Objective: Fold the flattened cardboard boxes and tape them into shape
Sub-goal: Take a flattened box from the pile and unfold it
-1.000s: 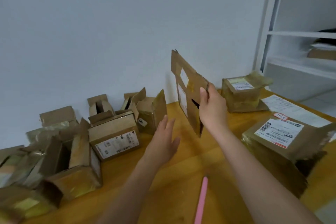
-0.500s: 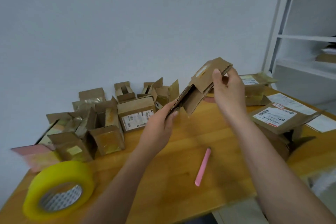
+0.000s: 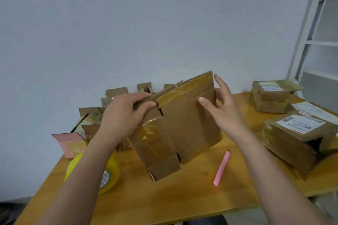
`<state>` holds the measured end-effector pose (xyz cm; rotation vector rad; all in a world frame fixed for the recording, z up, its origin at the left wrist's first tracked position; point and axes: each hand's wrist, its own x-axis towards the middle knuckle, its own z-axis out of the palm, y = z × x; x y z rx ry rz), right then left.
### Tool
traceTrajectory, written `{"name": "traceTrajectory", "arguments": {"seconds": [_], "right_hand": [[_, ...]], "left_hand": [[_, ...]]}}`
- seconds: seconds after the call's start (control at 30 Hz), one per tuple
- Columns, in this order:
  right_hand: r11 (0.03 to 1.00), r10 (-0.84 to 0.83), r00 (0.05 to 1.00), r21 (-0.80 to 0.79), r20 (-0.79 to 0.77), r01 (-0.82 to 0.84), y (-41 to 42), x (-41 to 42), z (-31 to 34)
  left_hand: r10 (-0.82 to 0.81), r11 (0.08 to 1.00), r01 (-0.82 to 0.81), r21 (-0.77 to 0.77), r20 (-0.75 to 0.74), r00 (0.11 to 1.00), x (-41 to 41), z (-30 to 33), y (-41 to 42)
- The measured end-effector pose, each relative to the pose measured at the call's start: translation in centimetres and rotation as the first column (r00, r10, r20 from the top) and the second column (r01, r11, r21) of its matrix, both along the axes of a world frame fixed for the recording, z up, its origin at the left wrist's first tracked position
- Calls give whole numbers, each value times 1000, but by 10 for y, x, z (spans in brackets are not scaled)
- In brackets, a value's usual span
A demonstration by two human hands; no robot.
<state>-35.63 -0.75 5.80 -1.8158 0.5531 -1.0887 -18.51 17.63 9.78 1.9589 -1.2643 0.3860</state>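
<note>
The flattened cardboard box (image 3: 179, 124) is held up in the air over the middle of the worktop (image 3: 182, 193), its broad taped face turned toward the camera and its lower flaps hanging just above the wood. Half a second ago it was a narrow, half-collapsed shape seen edge-on between the hands; now it has been swung round and spread, so the panels and creases are exposed for folding. The left hand (image 3: 122, 115) grips the upper left flap, thumb and fingers curled and pinching the cardboard edge. The right hand (image 3: 225, 109) has let go of its earlier pinch: its fingers are straight and spread, thumb on the front face, the others behind the right edge. A yellow tape roll (image 3: 108, 175) waits near the left forearm and a pink pen (image 3: 221, 168) lies to the right; already shaped boxes (image 3: 113, 95) stand by the wall.
</note>
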Motion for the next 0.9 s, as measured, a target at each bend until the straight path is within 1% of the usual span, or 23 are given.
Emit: {"name": "traceTrajectory", "arguments": {"seconds": [0.03, 0.07, 0.13, 0.17, 0.2, 0.23, 0.27, 0.3, 0.33, 0.5, 0.57, 0.67, 0.73, 0.8, 0.9], "right_hand": [[1000, -22, 1000, -5, -7, 22, 1, 5, -5], [999, -43, 999, -6, -20, 43, 2, 9, -12], [997, -73, 996, -13, -47, 73, 2, 16, -27], [996, -84, 995, -18, -57, 83, 1, 18, -34], [996, -93, 994, -17, -62, 93, 0, 18, -40], [995, -98, 993, -7, -60, 98, -1, 18, -44], [995, -95, 994, 9, -49, 95, -1, 17, -47], [996, -85, 996, 26, -32, 86, 0, 16, -50], [997, -71, 997, 37, -14, 71, 1, 15, -52], [999, 42, 999, 21, 28, -42, 3, 18, -54], [996, 79, 993, 45, 83, -83, 5, 16, -55], [986, 137, 979, 77, 148, -150, 11, 16, -57], [977, 165, 977, 110, 138, -180, 16, 19, -59], [978, 157, 982, 121, 109, -170, 16, 22, -64], [983, 126, 992, 137, 2, -125, 11, 24, -71]], "left_hand": [[10, 1000, -10, 16, -15, 1000, 2, -2, 2], [44, 995, -46, 83, 23, 999, 4, -7, 2], [173, 936, -223, 271, 196, 965, 8, -27, 0], [212, 920, -259, 294, 181, 960, 9, -39, 0], [222, 936, -229, 267, 57, 973, 7, -51, 0], [186, 969, -162, 186, -120, 975, 5, -60, 1], [111, 993, -92, 78, -283, 953, 3, -69, 1], [41, 999, -45, -2, -362, 931, 0, -76, 0], [3, 999, -23, -45, -392, 920, -2, -82, -2], [-148, 968, 55, -246, -379, 914, 1, -89, -11], [-195, 957, 90, -275, -383, 903, 3, -88, -11], [-239, 955, 146, -258, -378, 894, 0, -88, -13], [-233, 959, 151, -238, -364, 902, -1, -90, -15], [-231, 958, 141, -248, -383, 894, 2, -94, -15], [-257, 946, 139, -292, -416, 872, 7, -101, -12]]}}
